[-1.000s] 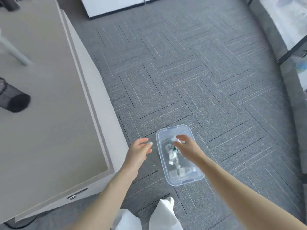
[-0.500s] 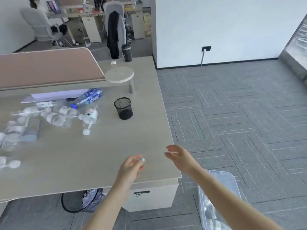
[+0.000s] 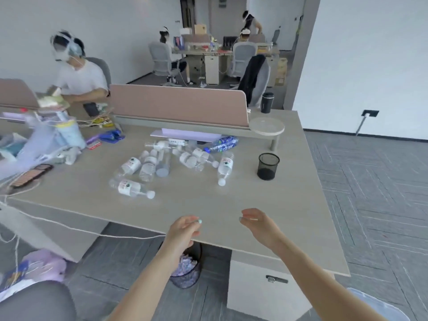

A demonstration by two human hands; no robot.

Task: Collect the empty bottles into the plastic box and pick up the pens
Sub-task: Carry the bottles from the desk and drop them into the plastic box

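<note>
Several empty clear bottles lie on their sides on the desk (image 3: pixel 243 205). One bottle (image 3: pixel 130 188) lies nearest me, another (image 3: pixel 225 167) points its white cap at me, and a blue-labelled bottle (image 3: pixel 221 144) rests by the partition. Only a corner of the plastic box (image 3: pixel 379 305) shows on the floor at the bottom right. My left hand (image 3: pixel 183 230) and my right hand (image 3: pixel 260 224) hover over the desk's near edge, fingers loosely curled and apart, holding nothing. I see no pens.
A black mesh pen cup (image 3: pixel 267 166) stands right of the bottles. A pink partition (image 3: pixel 178 104) backs the desk, with a dark tumbler (image 3: pixel 267 102) beyond. A waste bin (image 3: pixel 186 269) sits under the desk. A seated person (image 3: pixel 78 79) works opposite.
My view has swung up from the box on the floor to the desk. My right hand has left the bottle in the box, and both hands now hang empty over the desk edge.
</note>
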